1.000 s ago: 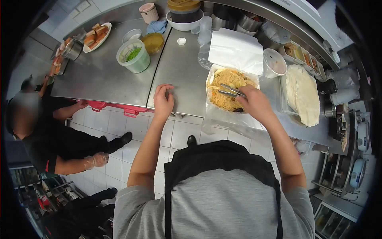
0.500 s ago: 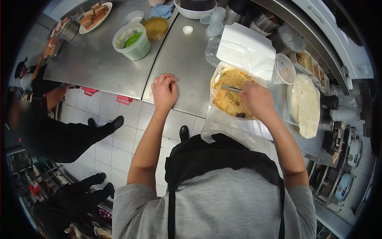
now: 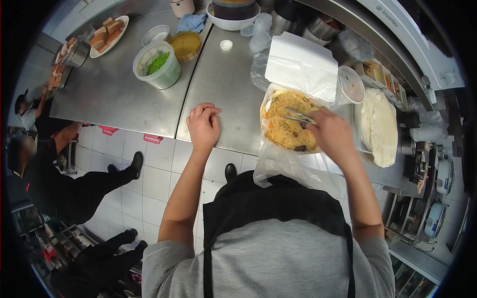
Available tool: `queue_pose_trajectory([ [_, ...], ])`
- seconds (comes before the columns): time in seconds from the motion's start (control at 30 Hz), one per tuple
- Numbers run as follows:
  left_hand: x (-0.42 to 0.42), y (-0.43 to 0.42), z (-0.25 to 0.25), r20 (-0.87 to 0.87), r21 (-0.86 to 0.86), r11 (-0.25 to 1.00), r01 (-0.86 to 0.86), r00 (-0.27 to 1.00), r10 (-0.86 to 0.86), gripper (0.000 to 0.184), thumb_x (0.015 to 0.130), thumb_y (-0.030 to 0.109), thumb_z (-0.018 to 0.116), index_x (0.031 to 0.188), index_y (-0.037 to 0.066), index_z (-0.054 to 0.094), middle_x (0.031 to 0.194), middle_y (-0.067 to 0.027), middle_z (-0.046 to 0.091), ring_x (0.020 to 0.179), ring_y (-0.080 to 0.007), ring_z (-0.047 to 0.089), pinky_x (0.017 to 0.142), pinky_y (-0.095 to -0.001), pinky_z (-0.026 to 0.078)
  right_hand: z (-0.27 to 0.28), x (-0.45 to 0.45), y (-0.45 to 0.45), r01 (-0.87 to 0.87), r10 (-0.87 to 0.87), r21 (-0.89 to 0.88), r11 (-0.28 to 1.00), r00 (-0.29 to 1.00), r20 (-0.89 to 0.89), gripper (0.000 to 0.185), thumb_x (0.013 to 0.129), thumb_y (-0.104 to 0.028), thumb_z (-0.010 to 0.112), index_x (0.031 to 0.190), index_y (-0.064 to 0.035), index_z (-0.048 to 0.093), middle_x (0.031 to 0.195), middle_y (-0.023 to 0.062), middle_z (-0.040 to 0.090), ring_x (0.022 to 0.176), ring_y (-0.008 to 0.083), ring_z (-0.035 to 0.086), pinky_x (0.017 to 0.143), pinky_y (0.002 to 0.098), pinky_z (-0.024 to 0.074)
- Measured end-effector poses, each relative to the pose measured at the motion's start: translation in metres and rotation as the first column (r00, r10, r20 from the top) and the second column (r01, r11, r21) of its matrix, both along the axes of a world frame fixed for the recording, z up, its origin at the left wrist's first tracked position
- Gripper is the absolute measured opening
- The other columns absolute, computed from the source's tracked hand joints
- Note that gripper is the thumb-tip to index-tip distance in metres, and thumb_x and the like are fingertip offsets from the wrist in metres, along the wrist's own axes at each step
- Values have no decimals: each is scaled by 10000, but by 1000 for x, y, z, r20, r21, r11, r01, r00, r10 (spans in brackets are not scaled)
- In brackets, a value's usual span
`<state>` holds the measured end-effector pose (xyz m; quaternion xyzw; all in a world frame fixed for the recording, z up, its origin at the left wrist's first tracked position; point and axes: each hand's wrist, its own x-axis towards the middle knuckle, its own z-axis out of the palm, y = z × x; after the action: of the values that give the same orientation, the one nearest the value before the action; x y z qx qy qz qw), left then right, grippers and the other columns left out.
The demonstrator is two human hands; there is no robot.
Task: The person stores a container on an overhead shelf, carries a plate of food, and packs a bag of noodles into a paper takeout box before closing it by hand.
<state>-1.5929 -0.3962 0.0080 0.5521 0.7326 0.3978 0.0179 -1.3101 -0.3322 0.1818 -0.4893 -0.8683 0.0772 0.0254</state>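
My right hand (image 3: 333, 133) is closed round a pair of metal tongs (image 3: 299, 115), whose tips are spread over the noodles (image 3: 288, 130). The noodles fill an open white takeout box (image 3: 263, 107), with bits of orange and dark food among them. Behind, the box's white lid (image 3: 302, 67) is folded up. A clear plastic bag (image 3: 278, 166) lies under the box and hangs over the counter's front edge. My left hand (image 3: 203, 126) rests on the steel counter (image 3: 223, 89) with its fingers loosely curled, nothing visible in it.
A tub of chopped green herbs (image 3: 158, 65), a yellowish lid (image 3: 185, 47) and a plate of meat pieces (image 3: 108, 36) are on the left counter. At right lie a round clear lid (image 3: 351, 84) and a white slab-like pile (image 3: 376, 126). Co-workers (image 3: 59, 174) stand at left.
The tongs have spread apart and my right hand has shifted slightly right and down. My left hand stays on the counter. The view has tilted a little, and a co-worker at left has moved.
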Motion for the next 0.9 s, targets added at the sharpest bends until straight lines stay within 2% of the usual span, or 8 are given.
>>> queue_pose_trajectory([
  [0.07, 0, 0, -1, -7, -10, 1000, 5, 1000, -5, 133, 720, 34, 566, 788, 118, 644, 985, 3, 600, 934, -219, 530, 818, -358, 366, -14, -21, -1, -82, 81, 6, 997, 995, 50, 137, 795, -176, 629, 824, -42, 621, 901, 106, 607, 795, 290, 636, 674, 405, 502],
  [0.17, -2, -1, -1, 4, -6, 1000, 16, 1000, -16, 129, 722, 35, 569, 788, 118, 643, 985, 6, 600, 943, -219, 526, 823, -358, 364, -28, -45, 3, -95, 96, -15, 995, 983, 157, 167, 802, -198, 626, 860, -41, 622, 879, 87, 602, 808, 286, 628, 691, 391, 503],
  [0.47, -5, -3, 4, 39, -15, 999, 43, 998, -42, 126, 723, 40, 577, 788, 126, 641, 984, 12, 600, 955, -220, 516, 821, -355, 353, -40, -69, 17, -60, 62, -17, 998, 923, 379, 161, 807, -204, 615, 851, -52, 647, 910, 83, 615, 817, 277, 635, 732, 397, 498],
  [0.57, -6, -4, 5, 46, -25, 998, 60, 997, -59, 127, 721, 41, 577, 784, 131, 641, 980, 18, 597, 969, -219, 507, 827, -353, 349, -33, -65, 19, -59, 74, -73, 996, 969, 234, 147, 812, -153, 564, 864, -66, 670, 869, 123, 638, 811, 305, 642, 728, 407, 510],
  [0.67, -6, -4, 4, 47, -28, 997, 66, 997, -64, 128, 720, 42, 579, 781, 135, 642, 975, 24, 595, 978, -218, 501, 833, -354, 348, -18, -52, 20, -87, 91, -55, 995, 994, 66, 152, 800, -162, 582, 881, -74, 677, 821, 140, 629, 799, 324, 629, 730, 415, 499],
  [0.77, -8, -5, 3, 45, -28, 997, 67, 997, -65, 131, 719, 43, 580, 781, 139, 643, 973, 27, 593, 981, -217, 499, 837, -357, 348, 1, -33, 21, -30, 25, -92, 995, 998, -56, 154, 781, -146, 618, 887, -52, 676, 791, 150, 619, 768, 326, 616, 699, 402, 484],
  [0.9, -7, -5, 4, 39, -25, 997, 76, 996, -75, 133, 720, 42, 581, 779, 143, 643, 975, 31, 592, 982, -216, 497, 843, -354, 343, 27, -2, 15, 67, -81, -108, 992, 988, -133, 164, 756, -96, 653, 896, -12, 663, 778, 149, 609, 717, 321, 592, 648, 390, 452],
])
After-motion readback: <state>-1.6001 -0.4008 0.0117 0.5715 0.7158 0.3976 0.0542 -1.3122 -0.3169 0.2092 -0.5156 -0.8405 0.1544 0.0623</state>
